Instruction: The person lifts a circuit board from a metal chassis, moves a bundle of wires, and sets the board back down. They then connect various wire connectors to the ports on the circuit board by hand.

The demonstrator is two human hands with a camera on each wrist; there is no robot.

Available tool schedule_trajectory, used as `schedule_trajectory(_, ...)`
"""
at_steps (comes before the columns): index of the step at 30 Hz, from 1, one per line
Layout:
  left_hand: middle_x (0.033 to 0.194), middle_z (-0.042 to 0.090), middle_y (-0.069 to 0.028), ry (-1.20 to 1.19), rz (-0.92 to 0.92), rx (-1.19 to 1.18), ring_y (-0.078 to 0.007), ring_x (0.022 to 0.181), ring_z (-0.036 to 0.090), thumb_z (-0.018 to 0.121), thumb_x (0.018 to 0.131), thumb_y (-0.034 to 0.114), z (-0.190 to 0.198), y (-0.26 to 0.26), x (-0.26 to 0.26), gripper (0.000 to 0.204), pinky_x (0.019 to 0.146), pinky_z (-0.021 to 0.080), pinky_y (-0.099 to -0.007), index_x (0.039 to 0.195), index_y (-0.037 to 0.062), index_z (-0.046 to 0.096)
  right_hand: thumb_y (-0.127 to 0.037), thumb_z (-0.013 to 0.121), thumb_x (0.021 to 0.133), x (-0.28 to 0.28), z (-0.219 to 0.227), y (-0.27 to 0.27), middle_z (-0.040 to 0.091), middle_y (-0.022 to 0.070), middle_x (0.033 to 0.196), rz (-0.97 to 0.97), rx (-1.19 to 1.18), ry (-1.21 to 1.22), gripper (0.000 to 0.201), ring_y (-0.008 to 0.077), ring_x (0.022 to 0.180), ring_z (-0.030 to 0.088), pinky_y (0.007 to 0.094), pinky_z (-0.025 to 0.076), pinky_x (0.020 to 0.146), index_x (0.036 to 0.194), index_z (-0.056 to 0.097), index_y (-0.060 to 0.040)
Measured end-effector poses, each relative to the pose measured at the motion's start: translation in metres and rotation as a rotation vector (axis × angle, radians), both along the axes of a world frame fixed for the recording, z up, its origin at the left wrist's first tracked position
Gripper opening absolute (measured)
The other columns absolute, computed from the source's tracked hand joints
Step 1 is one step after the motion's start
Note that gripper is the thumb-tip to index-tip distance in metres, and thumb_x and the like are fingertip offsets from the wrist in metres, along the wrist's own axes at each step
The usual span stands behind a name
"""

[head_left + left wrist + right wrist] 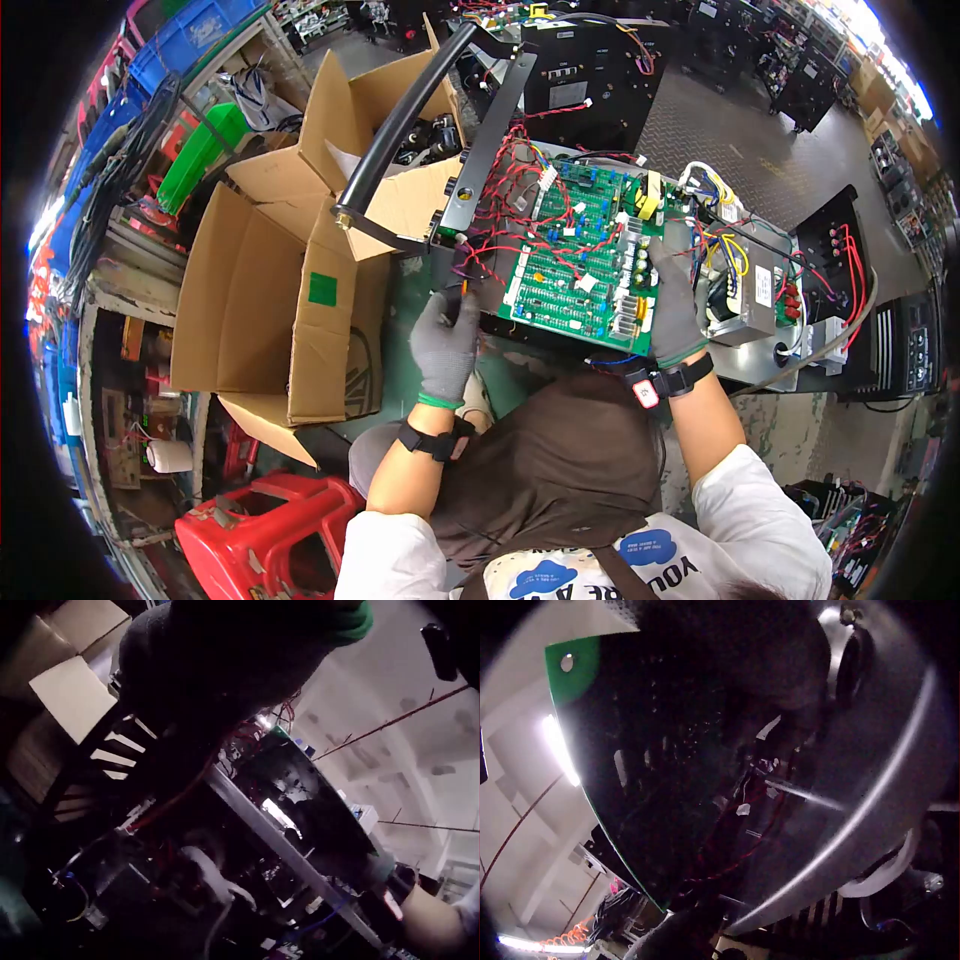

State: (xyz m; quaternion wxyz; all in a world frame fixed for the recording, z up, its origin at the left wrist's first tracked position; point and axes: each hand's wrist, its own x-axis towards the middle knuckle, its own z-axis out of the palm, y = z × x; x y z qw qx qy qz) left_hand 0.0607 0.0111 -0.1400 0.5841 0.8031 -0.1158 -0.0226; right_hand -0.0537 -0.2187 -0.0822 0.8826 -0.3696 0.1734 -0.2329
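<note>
Around circuit board edge (530, 306), apparently, right hand (677, 305)

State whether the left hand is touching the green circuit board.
Apart. The head view shows the left hand off the left edge of the green circuit board, with dark surface visible between them.

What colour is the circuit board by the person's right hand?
The circuit board is green; it shows best in the head view.
</note>
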Motion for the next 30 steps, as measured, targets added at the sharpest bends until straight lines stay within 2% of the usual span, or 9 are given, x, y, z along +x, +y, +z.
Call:
schedule_trajectory(1, 0.079, 0.064, -0.0084, -0.001, -0.002, 0.004, -0.0134, 0.067, 0.059, 0.063, 0.087, 0.023, 0.0, 0.003, 0.001, 0.017, 0.062, 0.046, -0.0296, 0.092, 0.008, 0.066, -0.029, 0.05, 0.096, 0.0, -0.003, 0.0, 0.065, 0.0057, 0.106, -0.002, 0.004, -0.001, 0.034, 0.0158, 0.09, 0.064, 0.0319, 0.054, 0.079, 0.12, 0.055, -0.0057)
schedule_trajectory(4, 0.08, 0.061, -0.0072, -0.521, 0.083, 0.523, -0.0287, 0.073, 0.061, 0.07, 0.079, 0.027, 0.003, 0.011, 0.003, 0.018, 0.059, 0.047, -0.0395, 0.095, 0.0181, 0.068, -0.029, 0.049, 0.097, 0.001, -0.013, -0.002, 0.064, 0.007, 0.108, 0.095, 0.107, -0.035, 0.035, 0.0159, 0.092, 0.064, 0.0318, 0.054, 0.08, 0.121, 0.054, -0.0049)
schedule_trajectory(11, 0.084, 0.061, -0.0074, -0.623, 0.016, 0.645, -0.0248, 0.07, 0.06, 0.068, 0.079, 0.019, 0.006, 0.006, 0.0, 0.013, 0.057, 0.047, -0.0373, 0.092, 0.0167, 0.068, -0.03, 0.048, 0.098, 0.008, -0.026, 0.0, 0.063, 0.006, 0.111, 0.054, 0.145, -0.015, 0.037, 0.0157, 0.094, 0.063, 0.0319, 0.052, 0.084, 0.124, 0.052, -0.0047)
schedule_trajectory(13, 0.084, 0.061, -0.0083, -0.354, -0.057, 0.246, -0.0217, 0.064, 0.058, 0.062, 0.081, 0.011, 0.024, -0.006, -0.011, 0.014, 0.055, 0.045, -0.0332, 0.093, 0.0145, 0.068, -0.03, 0.048, 0.097, 0.008, -0.025, 0.0, 0.063, 0.0063, 0.11, 0.023, 0.091, 0.005, 0.036, 0.0156, 0.094, 0.063, 0.032, 0.052, 0.084, 0.122, 0.053, -0.0045)
schedule_trajectory(15, 0.078, 0.06, -0.0056, -0.383, -0.083, 0.144, -0.0146, 0.059, 0.055, 0.055, 0.083, 0.007, 0.02, -0.008, -0.006, 0.02, 0.053, 0.042, -0.0273, 0.099, 0.0093, 0.068, -0.031, 0.048, 0.097, 0.008, -0.018, 0.005, 0.063, 0.0068, 0.109, 0.03, 0.084, -0.016, 0.036, 0.0162, 0.093, 0.063, 0.0325, 0.053, 0.083, 0.121, 0.054, -0.0044)
schedule_trajectory(17, 0.072, 0.058, -0.0021, 0.215, -0.137, -0.227, -0.0078, 0.059, 0.052, 0.054, 0.086, 0.009, 0.023, -0.008, -0.004, 0.023, 0.052, 0.04, -0.0238, 0.104, 0.0021, 0.067, -0.031, 0.048, 0.097, 0.008, -0.017, 0.005, 0.064, 0.0073, 0.108, 0.054, 0.161, -0.021, 0.036, 0.0169, 0.091, 0.064, 0.0329, 0.054, 0.081, 0.121, 0.054, -0.0042)
schedule_trajectory(18, 0.07, 0.056, 0.0012, 0.298, -0.149, -0.303, -0.0039, 0.06, 0.048, 0.055, 0.089, 0.014, 0.026, -0.007, -0.003, 0.026, 0.052, 0.037, -0.0215, 0.107, -0.0026, 0.066, -0.03, 0.049, 0.097, 0.007, -0.016, 0.004, 0.064, 0.0063, 0.107, 0.059, 0.145, -0.018, 0.035, 0.0159, 0.092, 0.064, 0.0324, 0.053, 0.081, 0.12, 0.055, -0.0049)
schedule_trajectory(25, 0.074, 0.06, 0.0016, 0.242, -0.092, -0.195, -0.0032, 0.066, 0.049, 0.065, 0.087, 0.02, 0.024, -0.028, 0.003, 0.03, 0.056, 0.039, -0.0197, 0.104, -0.005, 0.067, -0.029, 0.048, 0.098, 0.009, -0.023, 0.003, 0.064, 0.0051, 0.107, 0.036, 0.122, 0.027, 0.034, 0.014, 0.093, 0.063, 0.0306, 0.053, 0.082, 0.122, 0.054, -0.0048)
schedule_trajectory(30, 0.08, 0.064, 0.0011, 0.101, 0.023, -0.353, -0.0032, 0.067, 0.049, 0.068, 0.086, 0.017, 0.005, -0.043, 0.01, 0.023, 0.057, 0.039, -0.0195, 0.097, -0.0039, 0.07, -0.029, 0.046, 0.098, 0.012, -0.017, 0.007, 0.064, 0.0058, 0.109, 0.044, 0.073, -0.004, 0.035, 0.0147, 0.094, 0.063, 0.0317, 0.053, 0.083, 0.123, 0.053, -0.0047)
